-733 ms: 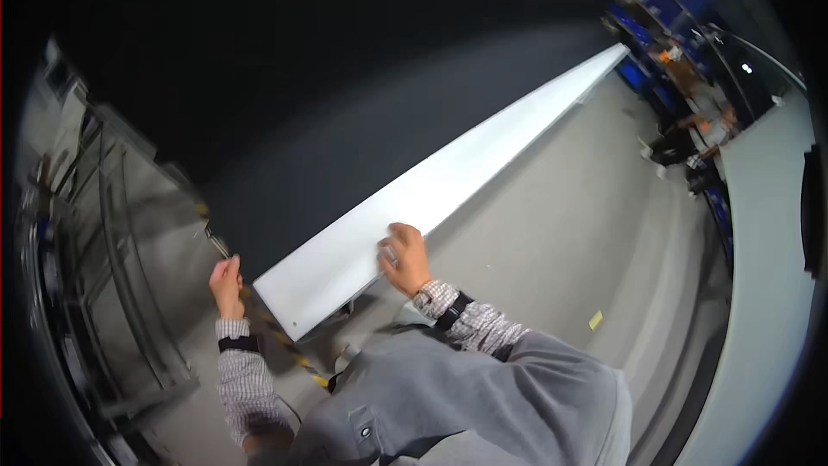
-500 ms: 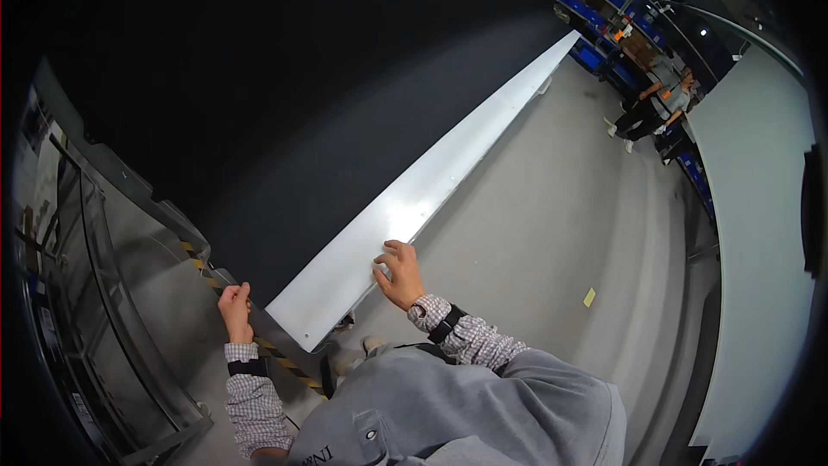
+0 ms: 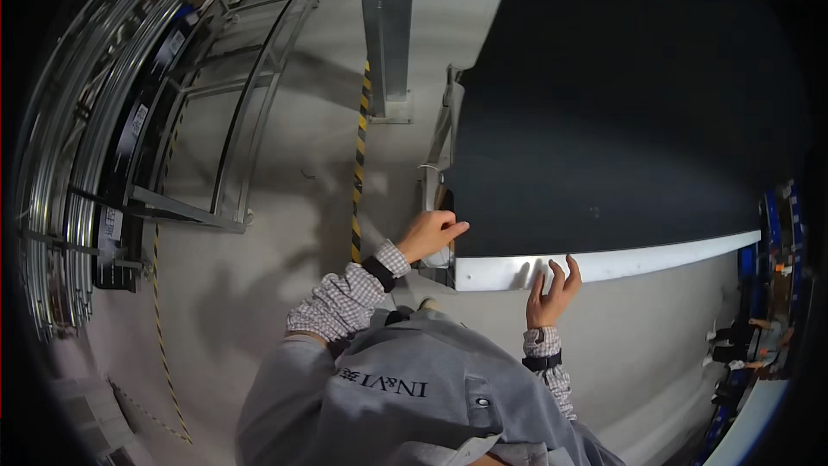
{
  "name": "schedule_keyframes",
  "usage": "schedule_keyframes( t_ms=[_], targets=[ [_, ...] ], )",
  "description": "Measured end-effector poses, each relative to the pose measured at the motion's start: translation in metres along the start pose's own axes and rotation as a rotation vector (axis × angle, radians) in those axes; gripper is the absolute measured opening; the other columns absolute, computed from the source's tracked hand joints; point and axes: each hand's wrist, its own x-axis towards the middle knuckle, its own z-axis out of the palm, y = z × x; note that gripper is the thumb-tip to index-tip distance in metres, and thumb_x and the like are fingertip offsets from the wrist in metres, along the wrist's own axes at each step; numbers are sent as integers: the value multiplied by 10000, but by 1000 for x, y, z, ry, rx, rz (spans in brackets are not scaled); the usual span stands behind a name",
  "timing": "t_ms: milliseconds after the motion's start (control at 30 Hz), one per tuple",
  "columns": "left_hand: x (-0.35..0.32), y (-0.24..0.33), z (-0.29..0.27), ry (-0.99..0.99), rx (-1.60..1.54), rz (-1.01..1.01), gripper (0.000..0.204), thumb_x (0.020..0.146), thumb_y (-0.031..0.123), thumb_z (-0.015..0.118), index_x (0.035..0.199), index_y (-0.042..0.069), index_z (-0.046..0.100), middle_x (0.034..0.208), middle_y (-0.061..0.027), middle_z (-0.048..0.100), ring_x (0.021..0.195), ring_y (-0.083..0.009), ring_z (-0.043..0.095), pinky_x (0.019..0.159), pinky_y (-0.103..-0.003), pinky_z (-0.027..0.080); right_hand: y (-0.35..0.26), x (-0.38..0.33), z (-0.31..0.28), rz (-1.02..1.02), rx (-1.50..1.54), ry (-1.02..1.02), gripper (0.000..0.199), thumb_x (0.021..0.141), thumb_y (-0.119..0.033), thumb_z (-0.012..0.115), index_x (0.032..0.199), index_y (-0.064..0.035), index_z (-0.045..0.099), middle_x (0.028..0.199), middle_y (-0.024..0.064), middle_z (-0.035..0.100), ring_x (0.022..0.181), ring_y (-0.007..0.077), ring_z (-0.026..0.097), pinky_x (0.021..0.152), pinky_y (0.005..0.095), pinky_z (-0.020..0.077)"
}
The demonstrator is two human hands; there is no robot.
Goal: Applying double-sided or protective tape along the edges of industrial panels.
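Observation:
A long conveyor-like table with a dark flat top [image 3: 595, 121] stretches ahead and to the right, edged on my side by a white metal side rail [image 3: 612, 263]. My left hand [image 3: 429, 235] is at the near left corner of the dark top, its fingers curled and pressed together; anything between them is too small or hidden to tell. My right hand [image 3: 555, 292] is over the white rail, fingers bent but spread, nothing in them. Whether its fingertips touch the rail is unclear.
A grey steel post [image 3: 385, 34] stands beyond the table's left end, beside black-and-yellow floor tape [image 3: 359, 181]. Metal frame racks [image 3: 228, 138] and bundled shiny tubes [image 3: 60, 181] line the left. At the far right a person [image 3: 749, 341] stands near blue bins [image 3: 772, 216].
My view has swung left, so the table now lies further right and the post and tubes have come in. Both hands stay near the table's near end, the right one still spread.

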Motion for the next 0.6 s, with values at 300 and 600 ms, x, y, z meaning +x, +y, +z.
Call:
schedule_keyframes(
  t_ms=[300, 600],
  targets=[
    [55, -72, -47, -52, -313, -57, 266, 813, 252, 579, 700, 11, 568, 542, -83, 521, 480, -153, 476, 468, -298, 369, -22, 19, 1, 215, -190, -73, 129, 860, -118, 494, 910, -23, 566, 1133, 134, 478, 1032, 282, 458, 853, 373, 381],
    [191, -70, -104, 202, -242, -69, 144, 769, 151, 588, 714, 22, 560, 646, -114, 549, 589, -277, 534, 530, -350, 408, -63, 44, -4, 429, -410, -150, 100, 832, -108, 539, 877, -26, 574, 1089, 143, 496, 1034, 288, 474, 872, 370, 388]
  ],
)
